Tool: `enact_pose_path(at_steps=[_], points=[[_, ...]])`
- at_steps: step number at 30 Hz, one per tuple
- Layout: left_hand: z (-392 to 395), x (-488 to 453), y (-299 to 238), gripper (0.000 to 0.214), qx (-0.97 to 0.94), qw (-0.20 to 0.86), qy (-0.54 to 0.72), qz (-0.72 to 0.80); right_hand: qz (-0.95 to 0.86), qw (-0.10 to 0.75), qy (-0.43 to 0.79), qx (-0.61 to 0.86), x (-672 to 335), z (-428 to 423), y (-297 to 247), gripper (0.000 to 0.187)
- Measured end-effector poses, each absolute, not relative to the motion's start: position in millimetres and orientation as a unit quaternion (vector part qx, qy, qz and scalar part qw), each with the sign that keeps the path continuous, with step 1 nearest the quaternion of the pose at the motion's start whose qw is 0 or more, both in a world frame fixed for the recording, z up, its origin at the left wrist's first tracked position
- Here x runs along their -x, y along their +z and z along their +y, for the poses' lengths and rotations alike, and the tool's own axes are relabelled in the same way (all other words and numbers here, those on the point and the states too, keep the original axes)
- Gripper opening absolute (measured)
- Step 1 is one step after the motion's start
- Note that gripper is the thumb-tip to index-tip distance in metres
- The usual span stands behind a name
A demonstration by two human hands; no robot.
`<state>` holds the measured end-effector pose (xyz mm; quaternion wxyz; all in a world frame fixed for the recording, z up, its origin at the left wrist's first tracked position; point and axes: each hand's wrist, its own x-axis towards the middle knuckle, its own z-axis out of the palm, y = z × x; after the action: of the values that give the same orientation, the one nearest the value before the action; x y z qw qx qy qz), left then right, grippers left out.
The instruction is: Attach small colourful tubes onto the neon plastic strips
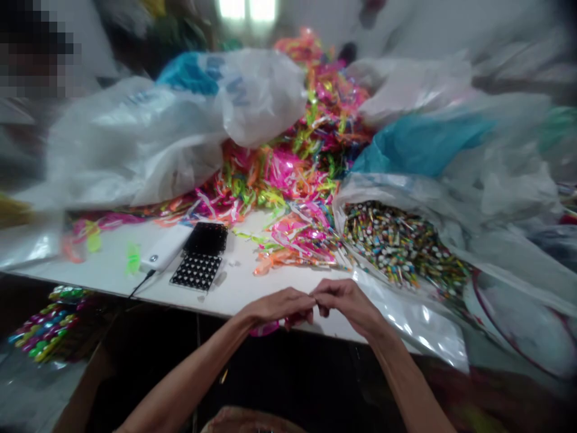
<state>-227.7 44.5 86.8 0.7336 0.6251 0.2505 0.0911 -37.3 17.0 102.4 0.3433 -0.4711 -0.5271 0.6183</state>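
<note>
My left hand point(288, 305) is closed at the front edge of the white table point(243, 294). Part of a see-through pink plastic piece point(265, 329) sticks out under its palm. My right hand point(340, 296) meets it fingertip to fingertip, its thumb and fingers pinched together. Whatever is between those fingertips is too small to make out. Just beyond my hands lie orange and pink plastic pieces point(293, 237) with thin patterned sticks. To their right, a clear plastic bag point(383, 186) is open over many short coloured sticks point(392, 246).
Bright plastic pieces point(288, 162) form a high heap at the back, between large white bags point(135, 144) and a blue bag point(419, 141). Left of my hands are a black dotted tray point(196, 270) and a white cabled device point(164, 249). A round basin point(518, 325) stands right.
</note>
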Motion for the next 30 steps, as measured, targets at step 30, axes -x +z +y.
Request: enact_pose_path(at_steps=[30], points=[[283, 301, 62, 0.045, -0.639, 0.11, 0.148, 0.747, -0.726, 0.188, -0.19, 0.634, 54, 142, -12, 0.06]])
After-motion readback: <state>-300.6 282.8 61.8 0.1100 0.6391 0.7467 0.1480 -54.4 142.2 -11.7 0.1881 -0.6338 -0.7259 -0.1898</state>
